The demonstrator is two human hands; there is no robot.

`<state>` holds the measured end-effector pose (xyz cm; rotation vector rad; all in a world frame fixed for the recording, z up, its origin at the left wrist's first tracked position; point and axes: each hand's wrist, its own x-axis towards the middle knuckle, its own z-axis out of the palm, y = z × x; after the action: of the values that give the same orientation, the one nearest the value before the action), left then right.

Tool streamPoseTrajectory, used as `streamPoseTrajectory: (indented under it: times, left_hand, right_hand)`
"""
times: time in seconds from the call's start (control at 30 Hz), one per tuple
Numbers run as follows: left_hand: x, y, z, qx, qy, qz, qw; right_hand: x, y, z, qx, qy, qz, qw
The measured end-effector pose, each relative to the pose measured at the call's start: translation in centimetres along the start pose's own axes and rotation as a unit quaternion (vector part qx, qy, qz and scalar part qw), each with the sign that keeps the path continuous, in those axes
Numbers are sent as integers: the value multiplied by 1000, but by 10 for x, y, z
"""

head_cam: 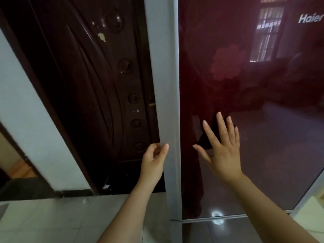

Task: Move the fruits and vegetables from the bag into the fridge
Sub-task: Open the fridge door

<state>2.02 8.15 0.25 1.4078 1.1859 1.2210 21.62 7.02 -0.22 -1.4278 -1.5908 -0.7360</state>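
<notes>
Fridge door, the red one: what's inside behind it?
Nothing inside shows: the red door covers it all, mirroring a window. The left hand grips its grey edge; the right hand spreads open at its front.

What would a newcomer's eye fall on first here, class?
The glossy dark red fridge door fills the right half, a Haier logo at its top right. At lower centre the left hand grips the door's grey edge, while the right hand is spread open before the red front. A dark brown door stands at left.
</notes>
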Motion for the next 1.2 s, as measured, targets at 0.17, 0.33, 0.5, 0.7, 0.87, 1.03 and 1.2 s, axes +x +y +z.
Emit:
streamPoseTrajectory:
  times: [0.17,0.33,0.5,0.7,0.87,1.03,1.2]
  left_hand:
    - [-3,2,4,-3,26,-33,999]
    - [-19,12,16,-7,80,-51,995]
    - [-57,5,23,38,128,-44,990]
    - [-142,19,51,28,194,-24,980]
    - [-211,28,74,17,211,-9,977]
    - [-280,36,100,48,205,4,978]
    - [-349,54,145,87,181,25,979]
  right_hand:
    - [-32,21,-1,-24,-62,-5,998]
    - [-49,47,-19,-40,-143,-30,989]
    - [-67,50,-40,33,-125,-41,991]
    - [-95,49,-90,118,-126,-45,984]
    - [-118,54,-146,190,-146,-39,970]
    - [-138,70,-209,257,-166,-56,950]
    - [-170,85,-281,306,-216,-53,926]
